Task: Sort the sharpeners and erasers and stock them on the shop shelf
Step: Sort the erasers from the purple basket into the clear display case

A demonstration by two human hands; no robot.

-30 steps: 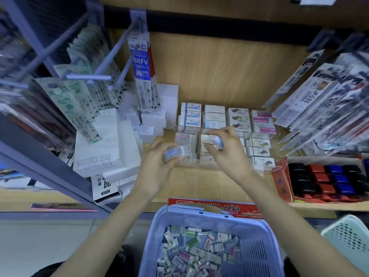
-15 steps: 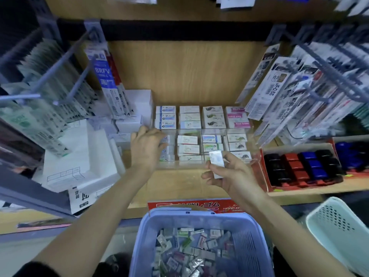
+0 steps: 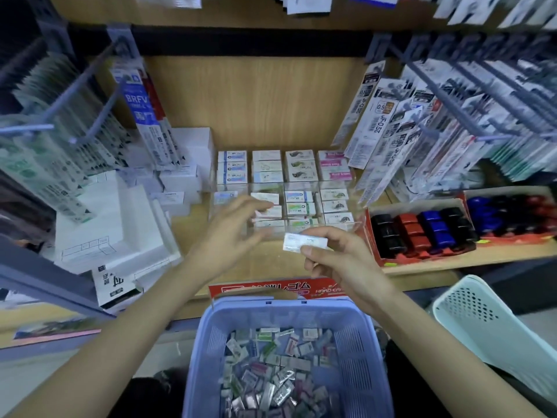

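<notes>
My right hand (image 3: 337, 260) pinches a small white wrapped eraser (image 3: 304, 243) just in front of the clear divided tray (image 3: 346, 226) on the wooden shelf. The tray holds rows of boxed erasers (image 3: 283, 179) sorted by kind. My left hand (image 3: 232, 230) hovers open over the tray's front left cells, fingers spread, holding nothing. Below me a lavender plastic basket (image 3: 283, 309) is full of several loose wrapped erasers (image 3: 271, 369).
A red carton of black, red and blue sharpeners (image 3: 422, 233) sits right of the tray. White boxes (image 3: 114, 224) are stacked at left. Hanging pen refill packs (image 3: 407, 125) crowd both sides on hooks. A pale green basket (image 3: 488, 324) stands at lower right.
My left hand has left the tray's left cell empty and drawn back toward the middle. My right hand turned its eraser flat and held it near the tray's front edge.
</notes>
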